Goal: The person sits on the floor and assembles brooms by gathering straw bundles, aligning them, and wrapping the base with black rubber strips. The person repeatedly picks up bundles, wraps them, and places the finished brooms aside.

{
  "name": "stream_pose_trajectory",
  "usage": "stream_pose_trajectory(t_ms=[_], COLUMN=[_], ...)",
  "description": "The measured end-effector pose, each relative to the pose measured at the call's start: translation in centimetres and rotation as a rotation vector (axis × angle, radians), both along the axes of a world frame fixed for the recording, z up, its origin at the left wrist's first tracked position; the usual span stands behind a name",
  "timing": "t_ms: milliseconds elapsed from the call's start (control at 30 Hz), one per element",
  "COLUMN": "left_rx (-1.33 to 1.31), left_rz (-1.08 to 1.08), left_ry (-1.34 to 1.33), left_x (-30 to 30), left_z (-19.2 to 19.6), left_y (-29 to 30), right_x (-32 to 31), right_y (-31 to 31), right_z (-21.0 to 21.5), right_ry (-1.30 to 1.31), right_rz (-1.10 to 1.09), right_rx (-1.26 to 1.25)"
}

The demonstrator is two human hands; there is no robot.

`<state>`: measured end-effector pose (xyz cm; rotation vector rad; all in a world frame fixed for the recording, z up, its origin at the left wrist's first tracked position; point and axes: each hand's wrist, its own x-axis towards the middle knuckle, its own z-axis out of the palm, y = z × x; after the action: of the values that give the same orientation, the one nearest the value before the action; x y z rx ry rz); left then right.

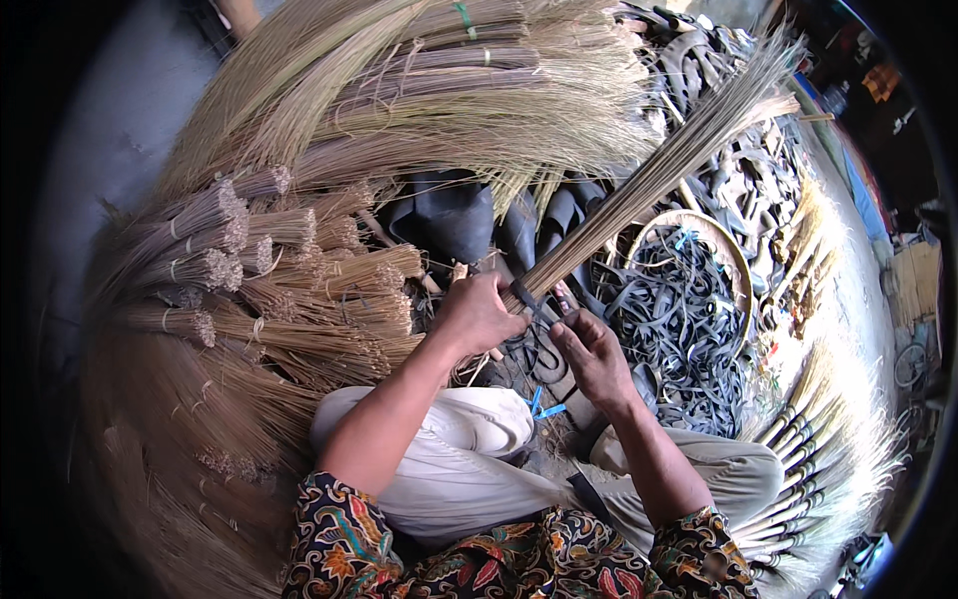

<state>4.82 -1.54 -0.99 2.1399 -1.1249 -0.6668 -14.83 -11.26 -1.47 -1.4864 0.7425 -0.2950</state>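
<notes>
A long bundle of dry broom grass [639,190] slants from the middle up to the far right. My left hand [477,314] is closed round its lower end. Around the bundle, just beyond that hand, goes a black rubber strip [529,298]. Close by on the right, my right hand [591,357] pinches the strip's other end between thumb and fingers. The strip looks stretched between the bundle and my right hand. Below the hands, a loop of dark strip [547,361] hangs or lies; its far end is hard to follow.
Tied grass bundles [210,250] pile up on the left, with longer grass [439,110] across the back. A round woven basket [736,255] of black rubber strips [669,309] stands right. Finished brooms [798,469] lie at the lower right. Dark rubber sheets [449,215] lie ahead.
</notes>
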Motion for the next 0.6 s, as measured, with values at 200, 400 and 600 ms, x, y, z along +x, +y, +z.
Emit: stream_pose_trajectory(t_ms=[200,400,600], left_rx=[0.048,0.2,-0.059], left_rz=[-0.36,-0.38,-0.375], left_ry=[0.748,0.817,0.355], left_x=[-1.0,-2.5,-4.2], left_z=[2.0,3.7,3.3], left_y=[-0.2,-0.6,-1.5], right_x=[-0.7,-0.8,-0.5], right_y=[-1.3,-0.8,-1.0], right_z=[0.2,0.4,0.6], right_ry=[-0.137,-0.485,-0.454], right_rz=[0.095,0.156,0.152], right_rx=[0.216,0.45,0.191])
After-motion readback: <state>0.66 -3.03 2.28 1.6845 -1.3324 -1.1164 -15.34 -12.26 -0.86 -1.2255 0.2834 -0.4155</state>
